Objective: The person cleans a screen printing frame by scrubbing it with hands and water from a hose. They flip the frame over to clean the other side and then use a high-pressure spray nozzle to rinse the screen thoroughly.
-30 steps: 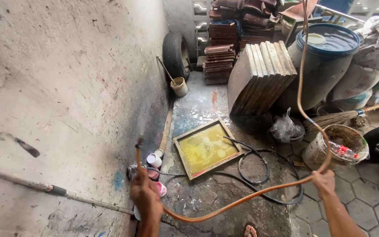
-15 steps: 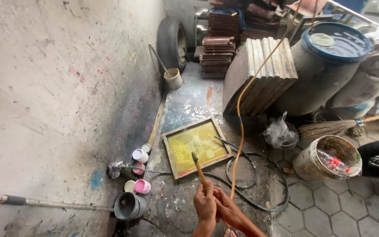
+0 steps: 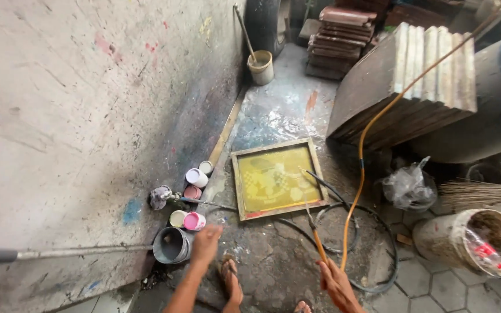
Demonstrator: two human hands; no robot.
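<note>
Along the floor's left edge, rising as a stained grey wall [image 3: 59,116], and leaning at the far right corner as a stack of slabs [image 3: 418,81]. Lying flat mid-floor as a wooden-framed yellow screen [image 3: 278,178], ringed on its near right by coiled black hose [image 3: 372,243]. Sitting beside the wall as a grey bucket [image 3: 172,244] and small paint tubs [image 3: 194,221]. Running down from the upper right as an orange hose [image 3: 366,145], ending gripped in the closed right hand [image 3: 337,282]. Hovering open and empty over the tubs as the left hand [image 3: 206,243]. Possibly knocking over a tub with that spread hand, or snagging a sandalled foot [image 3: 231,281] in the coils and jerking the hose nozzle off the screen.
</note>
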